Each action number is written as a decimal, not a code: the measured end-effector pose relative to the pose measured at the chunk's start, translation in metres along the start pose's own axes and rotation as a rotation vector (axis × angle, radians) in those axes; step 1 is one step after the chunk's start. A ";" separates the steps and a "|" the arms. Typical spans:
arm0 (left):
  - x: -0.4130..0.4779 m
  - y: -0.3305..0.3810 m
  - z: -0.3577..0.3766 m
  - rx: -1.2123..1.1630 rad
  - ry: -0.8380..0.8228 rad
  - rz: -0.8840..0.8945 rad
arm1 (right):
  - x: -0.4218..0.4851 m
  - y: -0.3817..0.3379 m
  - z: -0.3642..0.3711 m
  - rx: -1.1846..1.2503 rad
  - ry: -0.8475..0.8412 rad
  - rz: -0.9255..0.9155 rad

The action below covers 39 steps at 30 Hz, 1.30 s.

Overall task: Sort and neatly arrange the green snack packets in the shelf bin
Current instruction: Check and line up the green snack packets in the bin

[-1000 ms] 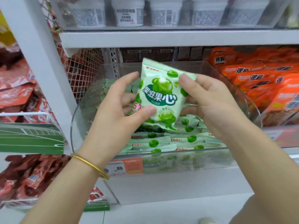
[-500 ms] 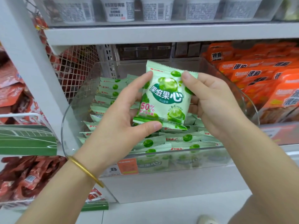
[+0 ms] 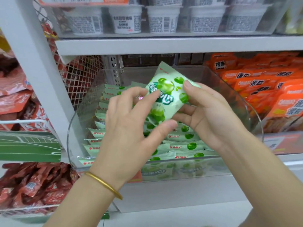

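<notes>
Head view:
- One packet (image 3: 165, 97) sits at frame centre, tilted with a corner up, above the clear bin (image 3: 242, 102).
- The left hand (image 3: 129, 128) pinches it, thumb at the lower edge and forefinger across the printed face.
- The right hand (image 3: 208, 112) grips its right side, thumb on top and curled fingers underneath.
- More green packets (image 3: 180, 145) lie in overlapping rows in the bin, filling its left side and front.
- The packet looks light, soft and puffy, with slick film and crimped end seals. It likely crumples under a squeeze.
- The flat side edges or seals seem the safest hold, so the filling is not crushed.
- Orange packs (image 3: 262, 82) fill the right of the frame, white cups (image 3: 160, 20) the top shelf, and red packs (image 3: 32, 185) the lower left.
</notes>
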State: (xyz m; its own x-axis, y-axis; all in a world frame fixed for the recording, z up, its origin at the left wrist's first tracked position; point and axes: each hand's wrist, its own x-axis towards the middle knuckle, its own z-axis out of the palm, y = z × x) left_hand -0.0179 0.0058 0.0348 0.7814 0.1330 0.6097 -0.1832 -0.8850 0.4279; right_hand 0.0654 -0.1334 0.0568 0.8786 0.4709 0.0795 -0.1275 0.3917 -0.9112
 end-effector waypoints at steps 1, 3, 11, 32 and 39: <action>0.000 0.000 0.001 0.013 -0.028 -0.009 | -0.001 0.000 0.001 -0.008 -0.043 -0.001; 0.000 -0.002 0.001 0.030 -0.048 -0.013 | -0.003 -0.001 0.003 -0.034 -0.112 -0.005; 0.006 0.007 -0.010 -0.772 -0.132 -0.239 | 0.002 0.005 -0.007 -0.406 0.113 -0.221; 0.002 0.005 -0.006 -0.983 -0.319 -0.190 | 0.003 0.008 -0.004 -0.155 0.111 -0.205; 0.002 0.012 -0.002 -0.949 -0.201 -0.342 | 0.003 0.008 -0.003 -0.184 0.120 -0.234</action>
State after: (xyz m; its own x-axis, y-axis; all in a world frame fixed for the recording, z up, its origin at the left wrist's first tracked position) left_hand -0.0193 -0.0037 0.0422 0.9496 0.1574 0.2710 -0.2603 -0.0854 0.9617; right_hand 0.0682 -0.1314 0.0479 0.9238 0.2839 0.2569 0.1600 0.3233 -0.9327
